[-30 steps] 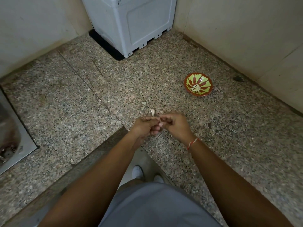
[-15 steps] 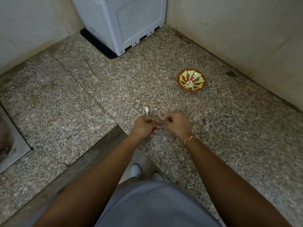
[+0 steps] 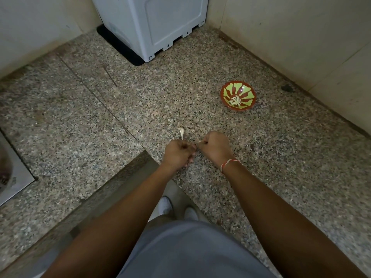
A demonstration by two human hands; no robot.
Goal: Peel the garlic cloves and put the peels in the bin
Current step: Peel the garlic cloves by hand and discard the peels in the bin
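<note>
My left hand (image 3: pixel 178 154) and right hand (image 3: pixel 215 147) meet knuckle to knuckle above the speckled granite counter (image 3: pixel 281 157). Both have their fingers curled and pinch a small garlic clove between them. The clove is almost wholly hidden; only a pale sliver shows at the right thumb. One unpeeled garlic clove (image 3: pixel 181 132) with a thin tail lies on the counter just beyond my left hand. A red and green bowl (image 3: pixel 249 91) with pale peeled cloves (image 3: pixel 234 100) in it stands farther back to the right.
A grey-white plastic box (image 3: pixel 160 23) stands in the back corner on a black mat. Cream walls close off the back and the right. A steel sink (image 3: pixel 14 177) sits at the left edge. The counter's inner corner edge runs below my hands, with white shoes (image 3: pixel 166 205) on the floor beneath.
My hands stay together and have turned slightly, fists now a little farther apart. The head camera has shifted, so the loose clove shows fully beyond my left hand.
</note>
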